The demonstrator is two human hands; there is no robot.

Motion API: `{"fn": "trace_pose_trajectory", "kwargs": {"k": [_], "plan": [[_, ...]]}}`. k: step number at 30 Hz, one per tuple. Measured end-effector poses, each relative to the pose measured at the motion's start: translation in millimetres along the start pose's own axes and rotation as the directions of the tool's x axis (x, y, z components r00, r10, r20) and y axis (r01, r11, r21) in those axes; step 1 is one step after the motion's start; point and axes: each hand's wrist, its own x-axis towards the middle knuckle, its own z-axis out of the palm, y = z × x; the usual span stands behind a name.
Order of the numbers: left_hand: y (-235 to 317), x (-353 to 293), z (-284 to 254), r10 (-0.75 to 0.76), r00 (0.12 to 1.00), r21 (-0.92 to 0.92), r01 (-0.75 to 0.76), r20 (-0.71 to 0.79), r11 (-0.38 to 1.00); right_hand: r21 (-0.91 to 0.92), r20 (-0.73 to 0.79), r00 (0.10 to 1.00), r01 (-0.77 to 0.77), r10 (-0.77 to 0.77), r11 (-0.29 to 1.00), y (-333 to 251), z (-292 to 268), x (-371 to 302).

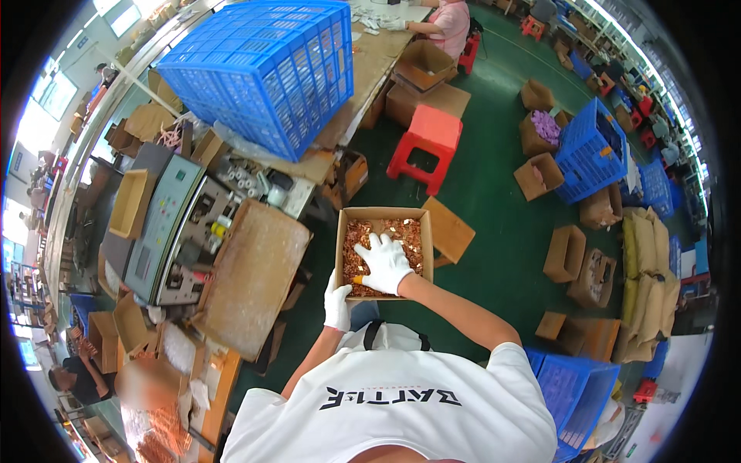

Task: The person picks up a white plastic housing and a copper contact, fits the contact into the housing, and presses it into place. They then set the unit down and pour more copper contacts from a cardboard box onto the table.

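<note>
An open cardboard box point(427, 247) is in front of my body, filled with many small copper-coloured metal parts point(409, 231), some catching the light. My left hand point(337, 305), in a white glove, grips the box at its near left corner. My right hand point(382, 264), gloved in white as well, lies inside the box with its fingers spread over the parts. Whether any small pieces are under its palm is hidden. Beside the right hand's thumb, a small yellow-orange patch point(357, 280) shows near the box's left wall; its kind is unclear.
To the left stand a grey-green machine point(166, 224) and a worn board point(251, 278). A big blue crate point(262, 77) sits on the bench beyond. Ahead are a red stool point(428, 143) and a wooden stool point(450, 231). Cartons point(566, 253) and sacks point(648, 278) line the right.
</note>
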Motion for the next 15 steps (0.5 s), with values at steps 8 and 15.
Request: {"fn": "trace_pose_trajectory", "kwargs": {"k": [8, 15], "plan": [[68.2, 194.0, 112.2, -0.033, 0.999, -0.064, 0.032, -0.011, 0.997, -0.037, 0.006, 0.999, 0.048, -0.048, 0.998, 136.3, -54.4, 175.2], [106.3, 337.5, 187.3, 0.048, 0.998, -0.012, -0.049, -0.044, 0.999, 0.122, 0.059, 0.993, 0.099, -0.107, 0.988, 243.5, -101.4, 303.9]]}}
